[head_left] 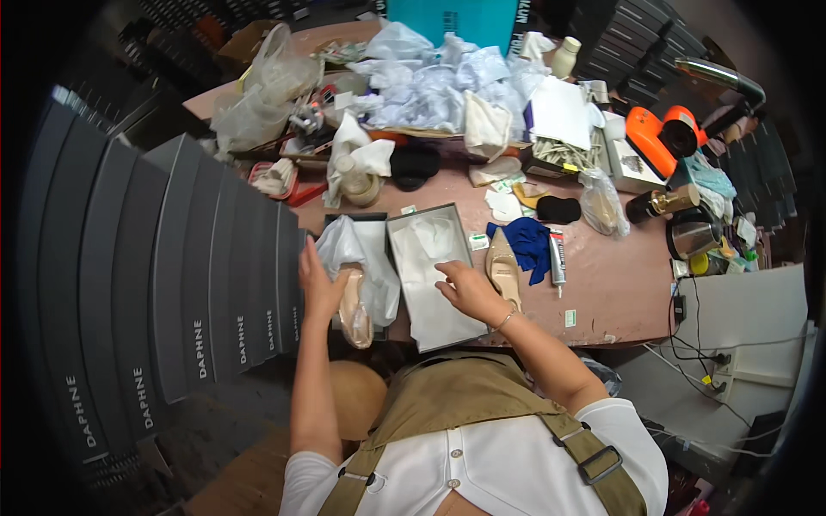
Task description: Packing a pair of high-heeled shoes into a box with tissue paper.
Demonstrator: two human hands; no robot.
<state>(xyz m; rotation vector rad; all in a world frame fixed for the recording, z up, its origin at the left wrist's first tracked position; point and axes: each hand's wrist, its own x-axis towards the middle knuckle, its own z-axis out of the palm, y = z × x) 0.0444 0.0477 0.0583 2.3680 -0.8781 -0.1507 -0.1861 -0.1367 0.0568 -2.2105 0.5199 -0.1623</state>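
My left hand point(320, 285) is upright with its fingers stretched out along the end of the dark box stack point(176, 275). Its thumb reaches toward a beige shoe point(354, 311), which lies on white tissue paper point(383, 279) over a dark shoebox point(375, 225); whether they touch I cannot tell. Over a second grey, white-lined box part point(428, 213) hovers my right hand point(473, 292), its fingers apart and slightly bent, holding nothing. Just right of that hand a pointed beige shoe point(501, 258) lies on the table, partly hidden behind the wrist.
A blue cloth point(527, 245) and a glue tube point(557, 258) lie on the reddish table point(619, 292). Behind are a heap of crumpled tissue point(439, 86), a glass jar point(360, 185) and black pads point(415, 166). An orange heat tool point(650, 142) and cables point(701, 344) are at the right.
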